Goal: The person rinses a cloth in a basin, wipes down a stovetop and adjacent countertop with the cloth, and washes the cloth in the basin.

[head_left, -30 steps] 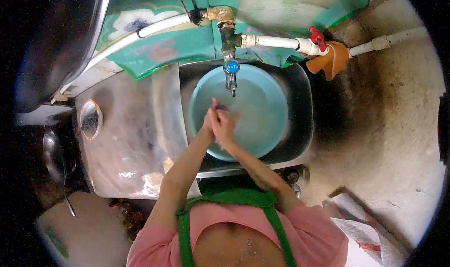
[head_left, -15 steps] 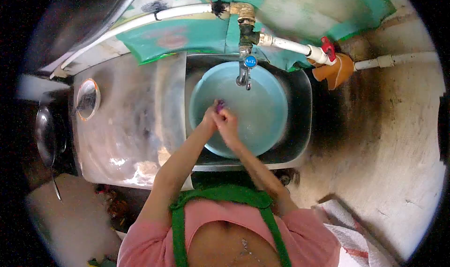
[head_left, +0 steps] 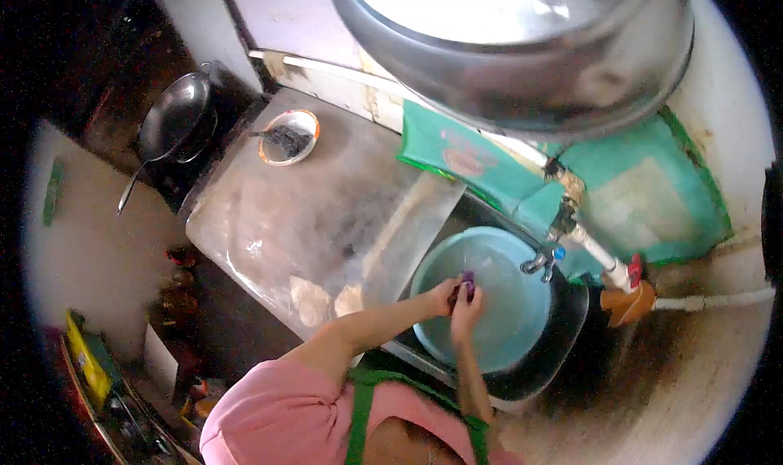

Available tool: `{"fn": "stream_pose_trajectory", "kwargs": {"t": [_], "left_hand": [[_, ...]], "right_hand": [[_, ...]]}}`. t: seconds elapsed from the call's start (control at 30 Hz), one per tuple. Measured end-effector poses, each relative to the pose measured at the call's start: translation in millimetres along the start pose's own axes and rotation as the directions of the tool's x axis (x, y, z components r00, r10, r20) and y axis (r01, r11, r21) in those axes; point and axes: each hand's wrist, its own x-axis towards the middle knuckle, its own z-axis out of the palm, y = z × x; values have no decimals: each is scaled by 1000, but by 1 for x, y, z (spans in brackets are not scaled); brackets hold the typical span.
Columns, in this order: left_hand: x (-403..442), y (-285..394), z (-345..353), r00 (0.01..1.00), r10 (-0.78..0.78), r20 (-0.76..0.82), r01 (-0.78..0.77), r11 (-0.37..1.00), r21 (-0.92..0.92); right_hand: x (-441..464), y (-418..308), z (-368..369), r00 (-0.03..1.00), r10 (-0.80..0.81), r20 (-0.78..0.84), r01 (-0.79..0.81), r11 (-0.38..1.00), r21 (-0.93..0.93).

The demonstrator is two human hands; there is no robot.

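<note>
Both hands are together over the left part of a light blue basin (head_left: pixel 522 343) of cloudy water, which sits in a dark metal sink (head_left: pixel 571 334). My left hand (head_left: pixel 443 296) has its fingers closed round a small dark purple item (head_left: pixel 467 282). Against the same item, from the near right side, my right hand (head_left: pixel 467 312) is also closed. The item's lower part is hidden by the fingers, and I cannot make out what it is. A metal faucet (head_left: pixel 538 263) with a blue cap reaches over the basin's far edge.
On the steel counter (head_left: pixel 326 212) stands an orange-rimmed bowl (head_left: pixel 305 151) with a dark scrubber. A wok (head_left: pixel 175 116) is at the upper left. A large metal lid-like object (head_left: pixel 530 81) hangs above. White pipes with a red valve (head_left: pixel 634 271) run along the wall.
The view has swung to the left, bringing the wok, bowl and large metal object further into sight. My hands stay together at the basin, and the purple item now shows more clearly between them.
</note>
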Motion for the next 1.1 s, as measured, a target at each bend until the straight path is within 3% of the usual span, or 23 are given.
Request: {"fn": "stream_pose_trajectory", "kwargs": {"t": [0.03,0.13,0.2,0.23,0.27,0.33,0.37,0.43,0.47,0.5,0.53,0.6,0.63,0.67,0.7,0.77,0.8,0.83,0.87,0.9,0.97,1.03,1.1], "left_hand": [[4,-3,-5,1000,21,11,-21,1000,-4],[15,-21,-21,924,164,344,-207,974,91],[21,-23,-24,964,191,185,-218,966,140],[19,-22,-22,975,213,71,-222,956,190],[16,-21,-18,971,239,4,-232,938,257],[7,-17,-17,963,260,-66,-220,906,363],[3,-15,-17,969,239,-59,-201,905,375],[-7,-8,-12,989,148,1,-140,930,339],[-10,-4,-9,995,92,46,-101,952,288],[-10,-1,-6,996,40,75,-57,970,237],[-8,2,-4,997,5,74,-19,981,193],[-2,7,-2,992,-107,71,103,993,58],[9,6,-12,952,-103,289,78,992,95],[35,2,-31,952,-101,289,76,993,95],[72,-7,-55,958,-9,288,-22,994,104],[115,-18,-88,942,177,285,-218,968,122],[93,-23,-71,942,178,283,-220,968,124],[47,-34,-35,966,235,104,-254,939,232],[15,-31,-13,946,317,-70,-275,897,346],[13,-25,-18,942,327,-71,-284,894,348],[17,-21,-35,943,324,-75,-268,873,407],[0,-14,-25,943,325,-71,-263,860,438],[-59,-5,27,992,110,63,-122,961,248]], "right_hand": [[-10,-18,1,1000,-23,6,23,1000,4],[-14,-37,7,994,-106,-5,104,959,264],[2,-27,-5,996,1,85,-9,996,93],[26,14,-4,944,-230,237,285,929,-236],[41,26,-16,942,-239,236,293,928,-231],[61,41,-27,767,-598,230,633,651,-419],[59,53,-20,763,-604,229,638,646,-420],[57,94,1,962,-266,-57,197,827,-526],[49,91,5,961,-273,-53,205,824,-528],[29,82,9,997,-29,75,31,999,-30],[12,67,12,946,121,302,-248,867,432],[-9,21,15,970,147,195,-223,861,456],[-12,5,18,979,184,85,-202,853,482],[-7,-3,23,979,183,87,-202,852,482],[-2,-10,27,955,284,-90,-226,887,403],[24,23,15,975,115,188,-146,977,157],[37,30,3,975,115,189,-146,976,160],[45,33,-8,962,45,269,18,974,-226],[55,35,-11,947,17,321,119,910,-397],[66,37,-15,928,-11,372,227,808,-543],[71,53,-24,985,-142,94,170,807,-566],[53,38,-17,996,-56,71,80,910,-408],[21,12,-9,998,31,58,-17,973,-230]]}}
